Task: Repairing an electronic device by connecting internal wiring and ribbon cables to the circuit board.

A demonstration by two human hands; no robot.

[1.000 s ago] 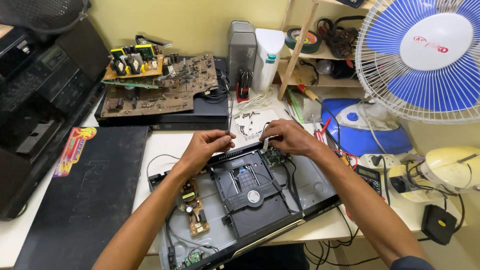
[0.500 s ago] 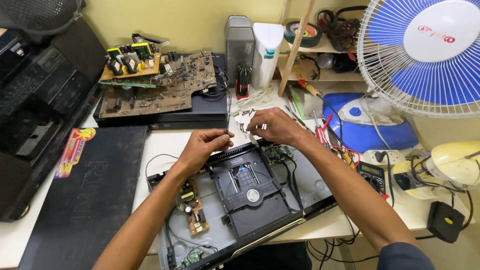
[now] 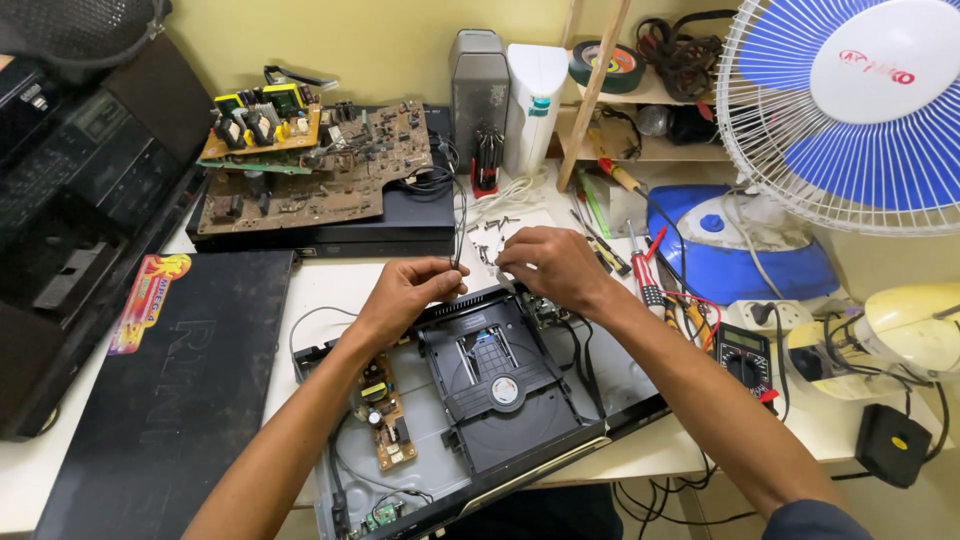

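My left hand (image 3: 405, 292) is above the back edge of the opened disc player (image 3: 480, 400), and its fingers are pressed together on a thin black cable (image 3: 458, 225). The cable goes up from my fingertips toward the dark flat unit (image 3: 400, 225) at the back of the table. My right hand (image 3: 548, 262) is just beside the left one, a little higher. Its thumb and fingers are pinched together on something small, but I cannot tell what it is, because the fingers hide it.

The disc player lies without its cover on the white table (image 3: 330, 285), directly under my two forearms. In its middle I see the black disc tray mechanism (image 3: 500, 385), and at its left side a small brown circuit board (image 3: 383, 425) with a yellow part on it.

The black top cover (image 3: 170, 390) lies flat on the left of the player. On the dark unit behind there is a pile of old brown circuit boards (image 3: 320, 170). On the right of my right arm lie screwdrivers (image 3: 645, 270) with red handles, and near them a black multimeter (image 3: 745, 355). Further right stands a blue and white fan (image 3: 850, 100) on a blue base.
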